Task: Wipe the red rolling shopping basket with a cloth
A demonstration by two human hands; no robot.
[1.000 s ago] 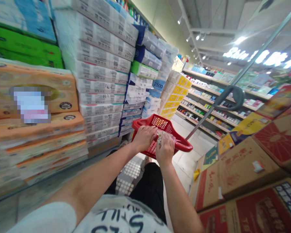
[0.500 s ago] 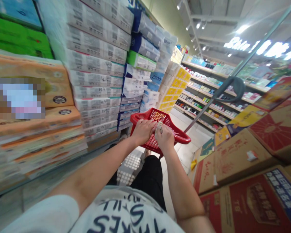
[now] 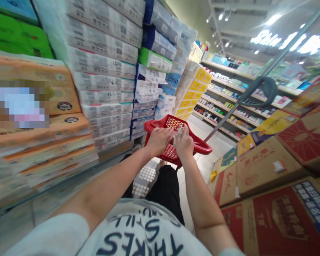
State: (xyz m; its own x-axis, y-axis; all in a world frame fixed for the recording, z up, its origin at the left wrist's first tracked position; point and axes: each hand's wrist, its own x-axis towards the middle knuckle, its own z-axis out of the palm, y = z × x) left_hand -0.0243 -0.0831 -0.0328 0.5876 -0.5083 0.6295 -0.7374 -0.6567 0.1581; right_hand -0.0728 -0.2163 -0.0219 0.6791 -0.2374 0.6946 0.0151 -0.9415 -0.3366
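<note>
My left hand is above a red plastic shopping basket, its fingers curled together and pointing towards my right hand. Whatever lies under those fingers is hidden. My right hand is closed around a small, crumpled, whitish-grey thing, too small to name. Its index finger points upward beside that thing. The two hands almost meet over the basket opening. Red mesh walls show below and beyond them, and the basket's bottom is partly covered by the hands.
Stacked paper packs rise on the left, beside orange packs. Cardboard boxes line the right side. A metal pole with a grey loop handle slants up from near the basket's right. Stocked shelves stand ahead.
My right hand has lifted slightly and shifted right, with its index finger now raised and the crumpled thing more upright. My left hand stays nearly in place. The view has shifted slightly.
</note>
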